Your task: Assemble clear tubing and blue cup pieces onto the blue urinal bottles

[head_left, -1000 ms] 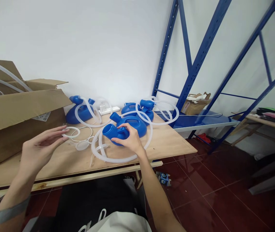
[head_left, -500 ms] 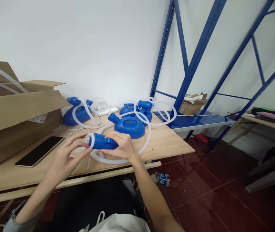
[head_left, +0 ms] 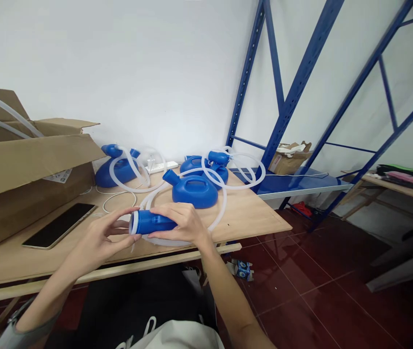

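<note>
My right hand (head_left: 182, 225) is wrapped round a blue plastic tube piece (head_left: 153, 222), held level just above the plywood table (head_left: 250, 213). My left hand (head_left: 101, 240) pinches a white ring cap (head_left: 133, 222) at the tube's open left end, thumb below and fingers above. A loop of clear hose (head_left: 217, 213) runs from under my right hand round a blue flat container (head_left: 194, 189) standing just behind.
More blue containers with hose loops lie at the back: one on the left (head_left: 119, 167), another on the right (head_left: 212, 165). A dark phone (head_left: 59, 226) lies left of my hands. An open cardboard box (head_left: 21, 169) fills the left. Blue shelving (head_left: 293, 179) stands right.
My left hand brought the white ring from the table to the tube's mouth and now holds it there. My right hand drew the blue tube nearer and turned it level.
</note>
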The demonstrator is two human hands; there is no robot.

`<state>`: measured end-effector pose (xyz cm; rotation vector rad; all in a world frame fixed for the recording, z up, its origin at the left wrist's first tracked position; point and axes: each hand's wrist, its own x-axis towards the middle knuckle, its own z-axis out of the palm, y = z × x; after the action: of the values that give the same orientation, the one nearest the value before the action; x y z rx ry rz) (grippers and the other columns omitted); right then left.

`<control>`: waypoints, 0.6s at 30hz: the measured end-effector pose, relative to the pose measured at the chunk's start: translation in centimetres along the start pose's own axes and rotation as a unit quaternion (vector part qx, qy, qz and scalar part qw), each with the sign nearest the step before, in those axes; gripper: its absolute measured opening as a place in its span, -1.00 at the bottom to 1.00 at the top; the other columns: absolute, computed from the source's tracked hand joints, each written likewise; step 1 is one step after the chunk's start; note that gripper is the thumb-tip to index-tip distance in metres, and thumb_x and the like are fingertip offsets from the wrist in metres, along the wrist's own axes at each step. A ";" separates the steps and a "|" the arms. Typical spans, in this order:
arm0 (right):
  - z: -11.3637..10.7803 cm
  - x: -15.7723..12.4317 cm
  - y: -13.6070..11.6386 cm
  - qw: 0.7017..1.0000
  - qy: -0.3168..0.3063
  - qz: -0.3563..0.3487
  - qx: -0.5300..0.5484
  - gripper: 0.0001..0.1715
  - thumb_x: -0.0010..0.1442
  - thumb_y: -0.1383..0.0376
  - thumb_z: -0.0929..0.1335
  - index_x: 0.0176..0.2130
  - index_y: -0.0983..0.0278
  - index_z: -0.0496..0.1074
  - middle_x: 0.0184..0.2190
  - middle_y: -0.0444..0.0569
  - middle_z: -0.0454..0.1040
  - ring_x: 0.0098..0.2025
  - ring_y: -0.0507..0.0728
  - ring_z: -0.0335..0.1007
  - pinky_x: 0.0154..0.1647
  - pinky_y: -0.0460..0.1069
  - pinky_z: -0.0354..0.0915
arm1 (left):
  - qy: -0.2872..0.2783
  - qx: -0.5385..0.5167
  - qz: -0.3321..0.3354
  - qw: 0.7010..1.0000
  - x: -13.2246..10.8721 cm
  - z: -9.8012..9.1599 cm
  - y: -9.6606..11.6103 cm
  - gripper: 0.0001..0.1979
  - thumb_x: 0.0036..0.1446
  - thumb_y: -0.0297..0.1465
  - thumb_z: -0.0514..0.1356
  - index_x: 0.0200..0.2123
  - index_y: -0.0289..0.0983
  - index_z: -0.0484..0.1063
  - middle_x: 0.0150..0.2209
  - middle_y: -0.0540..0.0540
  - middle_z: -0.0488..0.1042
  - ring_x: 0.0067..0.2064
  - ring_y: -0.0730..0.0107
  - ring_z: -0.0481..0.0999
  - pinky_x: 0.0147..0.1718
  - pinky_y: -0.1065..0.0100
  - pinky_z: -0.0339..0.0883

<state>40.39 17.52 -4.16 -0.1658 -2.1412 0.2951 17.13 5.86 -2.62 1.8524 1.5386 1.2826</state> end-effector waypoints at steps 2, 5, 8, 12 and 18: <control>0.3 0.1 0.2 0.996 0.074 0.039 0.026 -0.19 0.08 -0.10 0.59 0.20 0.15 0.47 0.04 0.06 0.65 0.08 0.25 0.62 0.22 0.09 0.44 | 0.023 -0.035 -0.017 0.999 0.1 0.1 0.0 -0.30 -0.08 0.01 0.51 0.09 -0.18 0.55 -0.10 -0.15 0.71 -0.22 0.05 0.74 -0.15 0.10 0.69; 0.5 0.3 0.8 0.966 0.189 0.140 0.104 0.22 -0.07 -0.26 0.60 0.36 0.18 0.27 0.18 0.17 0.52 0.28 0.33 0.45 0.38 0.20 0.30 | 0.089 -0.094 -0.033 0.991 0.2 0.7 0.5 -0.31 -0.15 -0.02 0.54 0.04 -0.17 0.58 -0.06 -0.14 0.70 -0.21 0.03 0.73 -0.14 0.08 0.69; 0.0 0.5 1.5 0.933 0.163 0.213 0.240 0.31 -0.08 -0.33 0.56 0.40 0.17 0.18 0.27 0.19 0.43 0.32 0.34 0.39 0.31 0.21 0.35 | 0.143 -0.162 -0.036 0.976 0.4 1.2 0.8 -0.30 -0.17 -0.06 0.56 0.06 -0.16 0.60 0.09 -0.14 0.66 -0.04 -0.08 0.71 0.01 0.02 0.65; -1.0 0.3 2.0 0.911 0.076 0.260 0.312 -0.06 -0.01 -0.24 0.56 0.17 0.19 0.43 0.11 0.09 0.53 0.17 0.31 0.48 0.15 0.15 0.43 | 0.116 -0.201 -0.054 0.971 0.6 1.5 0.5 -0.28 -0.15 -0.09 0.56 0.11 -0.16 0.59 0.14 -0.17 0.63 0.06 -0.13 0.68 0.05 -0.01 0.62; -2.5 0.5 1.3 0.909 -0.011 0.279 0.310 -0.28 -0.02 -0.05 0.61 0.04 0.23 0.57 0.03 0.01 0.59 0.08 0.26 0.52 0.13 0.11 0.41 | 0.056 -0.153 -0.074 0.984 0.5 1.2 -0.3 -0.24 -0.22 -0.03 0.58 0.09 -0.15 0.63 0.04 -0.21 0.68 -0.13 -0.12 0.74 -0.10 0.01 0.69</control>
<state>42.23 19.22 -2.74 -0.4006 -1.8758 1.2907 17.96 6.72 -3.20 1.4702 1.4104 1.4807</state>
